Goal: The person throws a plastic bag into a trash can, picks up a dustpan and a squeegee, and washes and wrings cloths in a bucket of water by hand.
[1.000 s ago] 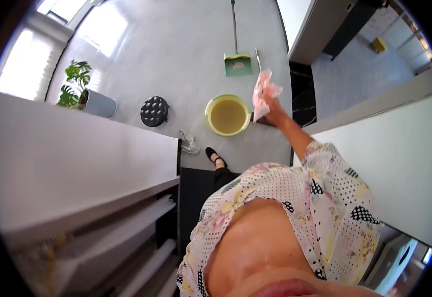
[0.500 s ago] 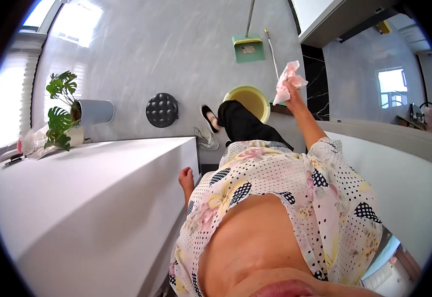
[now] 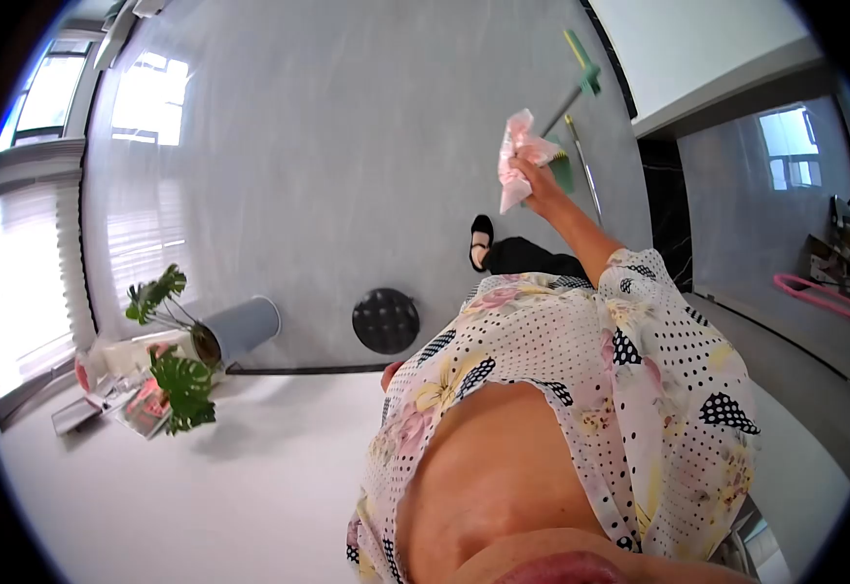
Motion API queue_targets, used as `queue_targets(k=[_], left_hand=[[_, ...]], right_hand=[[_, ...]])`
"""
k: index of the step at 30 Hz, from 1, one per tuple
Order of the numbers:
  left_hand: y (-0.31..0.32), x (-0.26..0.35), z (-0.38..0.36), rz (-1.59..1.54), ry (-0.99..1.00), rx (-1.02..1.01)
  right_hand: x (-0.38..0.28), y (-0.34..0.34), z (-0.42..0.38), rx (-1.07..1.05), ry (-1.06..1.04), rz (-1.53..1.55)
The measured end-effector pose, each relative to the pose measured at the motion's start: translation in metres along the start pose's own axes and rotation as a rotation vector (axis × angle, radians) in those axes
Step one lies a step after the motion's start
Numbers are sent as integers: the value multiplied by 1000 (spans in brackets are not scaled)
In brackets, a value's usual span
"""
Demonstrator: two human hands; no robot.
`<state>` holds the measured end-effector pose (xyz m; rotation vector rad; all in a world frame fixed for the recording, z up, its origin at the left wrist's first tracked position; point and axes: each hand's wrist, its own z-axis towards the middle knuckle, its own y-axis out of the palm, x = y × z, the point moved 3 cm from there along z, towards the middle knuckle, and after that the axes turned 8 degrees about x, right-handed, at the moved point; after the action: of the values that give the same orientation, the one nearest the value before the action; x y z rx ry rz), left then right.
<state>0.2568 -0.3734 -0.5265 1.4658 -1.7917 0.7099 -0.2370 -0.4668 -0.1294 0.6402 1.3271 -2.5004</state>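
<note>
My right hand is stretched forward over the floor, its fingers wrapped around a crumpled pale pink cloth. Loose ends of the cloth stick out on both sides of the fist. Behind the hand, part of a green dustpan shows on the floor. Only a sliver of my left hand shows at the side of the patterned blouse, above the edge of the white counter; its fingers are hidden.
A round black tufted stool stands ahead on the grey floor. Left of it is a grey pot with a leafy plant. A white counter runs along my left. A metal pole lies near the dark wall base.
My view has shifted forward past the counter corner. The right hand with the cloth has moved left in view. The yellow-green bucket has gone out of sight; less of my left hand shows.
</note>
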Motion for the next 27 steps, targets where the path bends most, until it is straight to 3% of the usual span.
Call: queue_targets(k=[1,3,5,7,10,13,16,18,19,21,23,25,26,27], left_hand=[[35,50,73,172,76,2],[31,113,57,290,106,92],[14,83,41,254,105,170],[3,59,27,282,73,179],[-1,54,25,337,47,173],[-11,58,28,394,33,161],[8,95,76,482,55,114],[54,160,150,571,94,62],[76,197,191,610,123,35],[100,257,261,722,213,-25],[114,309,322,822,348,-83],[116,391,381,923,456,-104],[118,406,402,907,394,-92],[122,418,449,982,527,-15]], right_hand=[[14,-2,60,71,-105,-132],[13,16,90,36,161,302],[-10,21,76,6,208,399],[-29,30,75,-11,18,178],[-17,59,81,-6,995,1294],[-25,41,69,-100,150,318],[32,7,77,8,-45,-164],[144,-33,159,-68,147,-127],[208,-37,185,101,453,290],[240,-29,201,362,818,824],[216,-42,205,571,958,1048],[204,-34,194,648,898,1083],[201,-40,189,660,897,1076],[199,-46,185,672,896,1068]])
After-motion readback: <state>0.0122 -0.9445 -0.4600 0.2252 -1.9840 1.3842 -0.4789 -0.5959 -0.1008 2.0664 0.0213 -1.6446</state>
